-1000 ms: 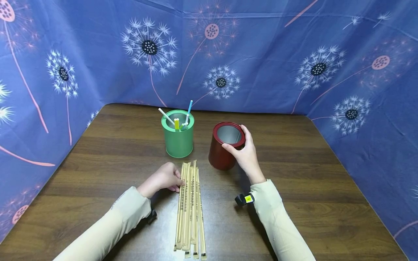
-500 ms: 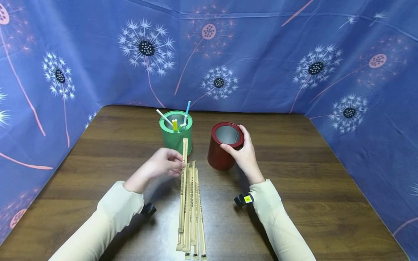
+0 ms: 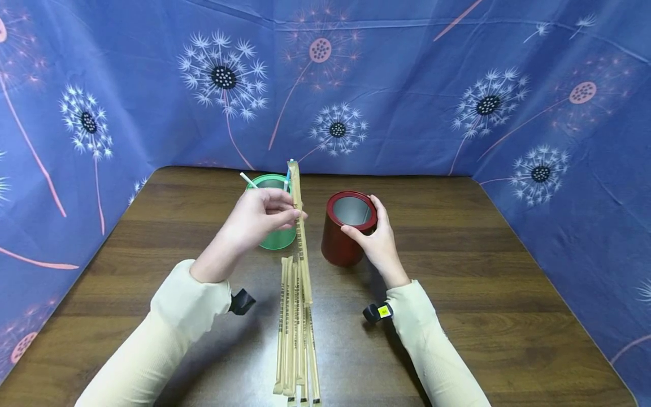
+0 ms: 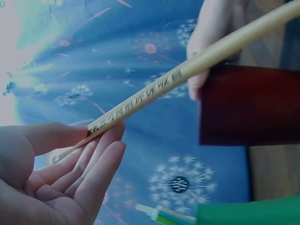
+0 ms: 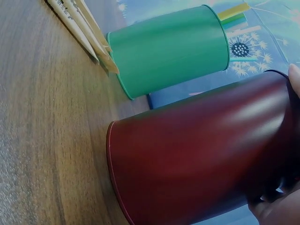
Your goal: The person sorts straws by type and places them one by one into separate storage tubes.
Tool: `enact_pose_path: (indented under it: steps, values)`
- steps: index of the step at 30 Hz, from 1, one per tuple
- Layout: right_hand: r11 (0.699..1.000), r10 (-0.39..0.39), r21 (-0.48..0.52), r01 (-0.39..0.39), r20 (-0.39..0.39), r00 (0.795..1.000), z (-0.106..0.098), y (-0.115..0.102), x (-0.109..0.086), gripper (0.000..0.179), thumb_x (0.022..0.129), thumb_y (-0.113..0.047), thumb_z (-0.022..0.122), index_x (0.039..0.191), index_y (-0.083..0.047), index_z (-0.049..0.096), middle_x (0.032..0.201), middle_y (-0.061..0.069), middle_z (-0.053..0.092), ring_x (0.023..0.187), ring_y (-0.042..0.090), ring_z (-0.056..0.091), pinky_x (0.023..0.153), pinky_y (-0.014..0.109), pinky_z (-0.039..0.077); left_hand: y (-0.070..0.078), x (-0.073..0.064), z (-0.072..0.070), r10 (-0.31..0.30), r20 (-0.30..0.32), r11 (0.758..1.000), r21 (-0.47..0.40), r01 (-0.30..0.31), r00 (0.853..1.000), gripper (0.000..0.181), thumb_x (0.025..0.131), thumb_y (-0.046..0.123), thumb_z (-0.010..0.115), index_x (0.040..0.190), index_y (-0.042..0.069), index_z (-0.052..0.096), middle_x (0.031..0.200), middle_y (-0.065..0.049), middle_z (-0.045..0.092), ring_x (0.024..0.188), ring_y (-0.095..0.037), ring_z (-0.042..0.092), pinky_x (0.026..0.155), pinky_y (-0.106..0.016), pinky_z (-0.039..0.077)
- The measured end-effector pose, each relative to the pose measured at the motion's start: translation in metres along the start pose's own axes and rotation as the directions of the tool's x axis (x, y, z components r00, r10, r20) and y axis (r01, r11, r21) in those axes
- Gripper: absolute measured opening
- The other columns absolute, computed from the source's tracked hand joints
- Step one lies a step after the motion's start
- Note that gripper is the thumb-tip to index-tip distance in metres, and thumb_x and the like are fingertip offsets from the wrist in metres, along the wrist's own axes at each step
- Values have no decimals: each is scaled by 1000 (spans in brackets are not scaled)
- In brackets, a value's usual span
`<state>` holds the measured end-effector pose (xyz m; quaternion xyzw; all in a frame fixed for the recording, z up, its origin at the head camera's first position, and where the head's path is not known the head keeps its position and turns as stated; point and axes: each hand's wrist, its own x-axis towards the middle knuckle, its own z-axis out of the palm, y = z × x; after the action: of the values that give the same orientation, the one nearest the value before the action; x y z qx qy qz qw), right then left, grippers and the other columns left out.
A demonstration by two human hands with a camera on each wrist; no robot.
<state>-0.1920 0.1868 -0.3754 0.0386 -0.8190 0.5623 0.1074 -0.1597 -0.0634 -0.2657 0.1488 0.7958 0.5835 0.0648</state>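
My left hand (image 3: 259,220) pinches a long slim paper-wrapped stick (image 3: 303,249) between thumb and fingers. The stick stands nearly upright in the head view, its lower end overlapping the pile below. Dark printed characters run along its tan wrapper in the left wrist view. My right hand (image 3: 380,243) grips the dark red can (image 3: 337,243) at its rim, thumb on the near side and fingers on the far side. The can stands on the table with its open top showing a grey inside. Several similar wrapped sticks (image 3: 291,339) lie side by side in front.
A green can (image 5: 168,51) stands left of the red one, partly hidden by my left hand in the head view. Several slim coloured sticks (image 5: 234,18) poke out of its top. Behind the wooden table (image 3: 483,294) hangs a blue dandelion-print cloth (image 3: 407,68).
My left hand has lifted one wrapped stick off the pile and carried it up and forward, in front of the green can. The right hand keeps its grip on the red can.
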Motion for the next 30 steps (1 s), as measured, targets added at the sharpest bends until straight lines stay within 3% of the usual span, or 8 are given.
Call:
enact_pose_path:
  steps: [5, 9, 12, 16, 20, 24, 28, 30]
  values:
    - [1000, 1, -2, -1, -9, 1000, 0, 0, -1, 91, 80, -28, 78, 153, -20, 24, 154, 6, 35, 137, 25, 39, 113, 48, 34, 17, 2, 2, 92, -116, 996, 24, -89, 989, 16, 91, 4, 64, 103, -6, 66, 103, -22, 72, 76, 0, 67, 75, -21, 56]
    - [1000, 4, -1, -4, 5, 1000, 1, 1, -1, 91, 80, -30, 78, 153, -20, 24, 154, 5, 34, 137, 24, 38, 113, 49, 35, 27, 2, 2, 184, -216, 981, 97, -166, 959, 16, 90, 7, 66, 103, -2, 69, 101, -18, 74, 75, -2, 67, 71, -16, 53]
    - [1000, 1, -2, -1, 9, 1000, 1, 2, 0, 91, 80, -30, 77, 153, -20, 24, 154, 5, 34, 137, 24, 39, 112, 49, 35, 33, 2, 2, 263, -294, 964, 123, -236, 919, 16, 90, 8, 67, 103, 1, 70, 98, -16, 74, 78, -5, 69, 69, -15, 51]
    - [1000, -3, -2, 3, 2, 1000, 0, 2, 0, 90, 80, -29, 77, 153, -20, 24, 153, 6, 35, 136, 25, 40, 111, 49, 36, 38, 6, 6, 364, -379, 929, 85, -360, 851, 15, 89, 5, 67, 102, -1, 70, 96, -19, 74, 81, -5, 70, 73, -16, 53]
    - [1000, -2, 3, 2, -3, 1000, 0, 2, 0, 90, 80, -29, 78, 153, -21, 24, 153, 6, 35, 135, 24, 40, 111, 48, 36, 39, 11, 15, 431, -431, 885, 29, -464, 793, 15, 88, 0, 67, 102, -5, 69, 96, -21, 73, 83, -2, 70, 73, -17, 54]
    - [1000, -5, -1, 5, -9, 1000, 0, 3, 0, 91, 80, -29, 78, 153, -20, 24, 154, 5, 34, 137, 23, 38, 114, 47, 34, 36, 21, 27, 495, -452, 840, 31, -542, 742, 14, 89, -2, 64, 101, -7, 67, 97, -22, 73, 88, -11, 72, 73, -17, 55]
    - [1000, -7, -6, 7, -3, 1000, 0, 4, 0, 91, 80, -30, 78, 153, -20, 23, 154, 5, 34, 139, 22, 36, 115, 47, 31, 29, 32, 38, 554, -447, 808, 89, -582, 702, 14, 90, 0, 63, 102, -7, 67, 97, -20, 73, 91, -23, 72, 76, -20, 56]
    - [1000, -10, -5, 10, 1, 1000, 0, 4, 0, 91, 80, -30, 78, 153, -20, 23, 154, 5, 33, 140, 22, 36, 115, 47, 31, 26, 37, 43, 569, -435, 804, 118, -582, 698, 14, 91, 1, 63, 102, -5, 68, 96, -18, 74, 91, -23, 72, 76, -22, 57]
